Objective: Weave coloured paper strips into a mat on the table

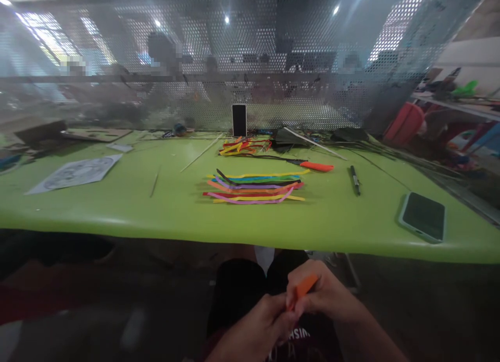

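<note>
Above my lap, below the table edge, my two hands meet around a flat orange strip [307,286], perhaps paper or foam. My right hand [326,286] is closed on it, with the strip sticking out past the fingers. My left hand [269,315] pinches its lower end; that end is mostly hidden by the fingers. On the table in front of me, coloured strips [255,186] lie side by side in yellow, blue, green, black, purple, orange, red and pink. Behind them is a tool with an orange-red handle [317,166] and a dark, narrow front part.
The green tabletop [128,206] carries a tangled heap of strips [242,145], a pen [354,180], a phone [424,216], a printed sheet [78,173] and thin sticks [155,182]. A dark upright rectangular device [239,120] stands before a perforated panel [219,91].
</note>
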Action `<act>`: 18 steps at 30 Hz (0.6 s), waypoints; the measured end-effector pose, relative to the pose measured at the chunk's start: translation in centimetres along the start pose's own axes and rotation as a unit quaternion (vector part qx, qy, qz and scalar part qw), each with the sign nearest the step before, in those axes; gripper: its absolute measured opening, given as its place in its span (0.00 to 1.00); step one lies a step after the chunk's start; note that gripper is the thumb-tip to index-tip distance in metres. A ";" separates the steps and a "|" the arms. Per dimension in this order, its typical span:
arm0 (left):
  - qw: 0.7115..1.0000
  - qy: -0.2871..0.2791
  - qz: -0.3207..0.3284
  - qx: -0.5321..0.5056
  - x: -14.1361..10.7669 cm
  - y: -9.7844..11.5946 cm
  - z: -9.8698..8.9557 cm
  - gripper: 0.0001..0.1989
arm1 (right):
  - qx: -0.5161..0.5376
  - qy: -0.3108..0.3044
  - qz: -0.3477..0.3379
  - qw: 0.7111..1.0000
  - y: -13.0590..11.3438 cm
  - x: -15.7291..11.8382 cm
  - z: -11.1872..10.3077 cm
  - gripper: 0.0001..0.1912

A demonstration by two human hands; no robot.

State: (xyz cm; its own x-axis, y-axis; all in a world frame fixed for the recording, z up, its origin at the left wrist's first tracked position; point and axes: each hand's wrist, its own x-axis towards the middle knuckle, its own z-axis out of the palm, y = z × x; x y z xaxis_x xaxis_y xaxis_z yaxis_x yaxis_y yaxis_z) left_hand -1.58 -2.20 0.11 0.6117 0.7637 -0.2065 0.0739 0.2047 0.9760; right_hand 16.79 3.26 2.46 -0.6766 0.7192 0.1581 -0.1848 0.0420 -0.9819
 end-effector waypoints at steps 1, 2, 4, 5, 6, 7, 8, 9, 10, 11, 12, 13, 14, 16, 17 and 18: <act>1.000 0.007 -0.003 0.015 0.0 0.0 0.0 0.21 | 0.014 0.003 0.003 1.000 0.1 -0.1 -0.1 0.09; 1.000 0.012 -0.007 0.028 0.0 0.0 0.0 0.19 | 0.029 0.004 0.003 1.000 0.2 -0.1 -0.2 0.10; 0.999 0.011 -0.007 0.043 0.0 -0.1 0.1 0.14 | 0.058 0.003 -0.005 0.998 0.4 -0.3 -0.4 0.12; 0.999 0.007 -0.004 0.052 0.0 0.0 0.1 0.13 | 0.068 0.002 -0.011 0.998 0.4 -0.3 -0.5 0.12; 0.998 0.004 0.001 0.064 0.0 0.1 0.2 0.12 | 0.071 -0.001 -0.016 0.997 0.4 -0.3 -0.6 0.12; 0.997 -0.001 0.005 0.078 0.0 0.2 0.2 0.13 | 0.068 -0.003 -0.017 0.998 0.4 -0.3 -0.7 0.13; 0.995 -0.004 0.007 0.095 0.0 0.3 0.2 0.13 | 0.062 -0.003 -0.016 0.998 0.4 -0.3 -0.7 0.13; 0.994 -0.007 0.008 0.112 0.0 0.5 0.2 0.14 | 0.053 -0.004 -0.013 0.999 0.3 -0.3 -0.7 0.14; 0.992 -0.007 0.011 0.127 0.0 0.6 0.2 0.15 | 0.042 -0.001 -0.010 0.999 0.2 -0.4 -0.7 0.15; 0.990 -0.007 0.014 0.139 -0.1 0.8 0.2 0.16 | 0.029 0.003 -0.009 1.000 0.0 -0.4 -0.7 0.16; 0.989 -0.004 0.017 0.150 -0.1 0.9 0.1 0.16 | 0.013 0.008 -0.007 1.000 -0.2 -0.4 -0.6 0.17; 0.987 0.000 0.018 0.159 -0.1 1.0 0.1 0.17 | -0.002 0.015 -0.007 1.000 -0.3 -0.5 -0.5 0.18; 0.986 0.002 0.016 0.165 -0.2 1.1 0.1 0.17 | -0.016 0.021 -0.006 1.000 -0.5 -0.5 -0.4 0.19; 0.985 0.001 0.006 0.172 -0.2 1.2 0.0 0.17 | -0.038 0.030 -0.007 0.999 -0.8 -0.6 -0.2 0.20; 0.984 -0.002 0.003 0.177 -0.2 1.3 0.0 0.17 | -0.047 0.032 -0.006 0.998 -0.8 -0.6 -0.1 0.21; 0.983 -0.004 0.001 0.183 -0.3 1.3 0.0 0.17 | -0.054 0.034 -0.006 0.998 -0.8 -0.6 -0.1 0.21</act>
State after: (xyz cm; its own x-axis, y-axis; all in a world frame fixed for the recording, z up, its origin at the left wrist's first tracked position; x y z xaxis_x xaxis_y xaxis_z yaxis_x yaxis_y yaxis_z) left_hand -1.69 -2.11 1.43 0.6174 0.7593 -0.2058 0.3502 -0.0311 0.9362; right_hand 17.43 2.83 3.14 -0.6246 0.7630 0.1667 -0.1125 0.1233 -0.9860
